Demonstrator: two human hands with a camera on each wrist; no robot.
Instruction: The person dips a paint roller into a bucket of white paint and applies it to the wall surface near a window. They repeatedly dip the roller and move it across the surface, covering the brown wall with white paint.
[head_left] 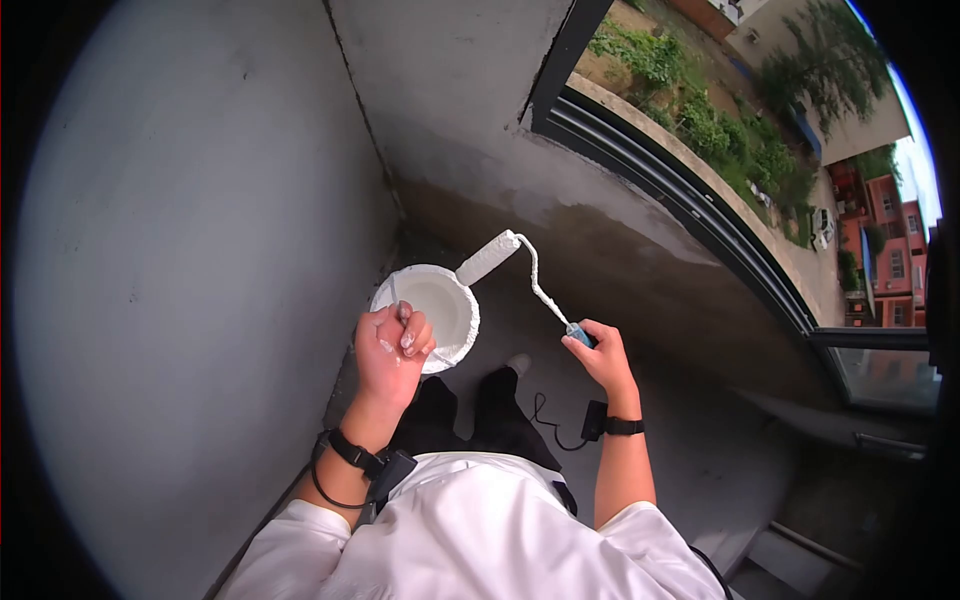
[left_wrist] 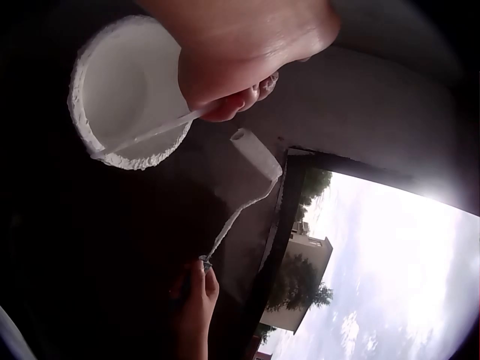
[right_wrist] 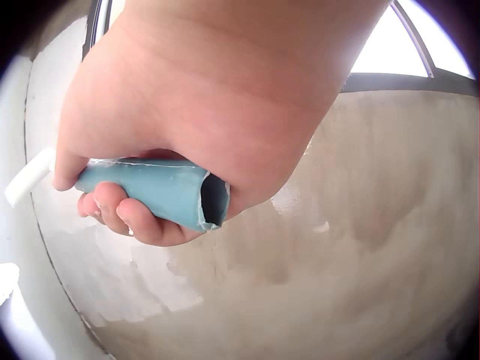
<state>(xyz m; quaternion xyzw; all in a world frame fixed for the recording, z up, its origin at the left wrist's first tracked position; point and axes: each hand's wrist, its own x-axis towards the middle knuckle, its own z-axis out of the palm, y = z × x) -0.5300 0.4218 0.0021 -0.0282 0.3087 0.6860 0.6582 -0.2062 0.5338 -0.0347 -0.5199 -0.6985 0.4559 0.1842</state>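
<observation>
While the left hand is gripping the bucket by its handle, the right hand is clutching the roller, which is slanting forward-left toward that bucket.

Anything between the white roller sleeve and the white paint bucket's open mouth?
Nothing visible in the gap. The white roller sleeve sits beside the white paint bucket; only the left hand and the thin bail it grips cross above part of the opening.
</observation>
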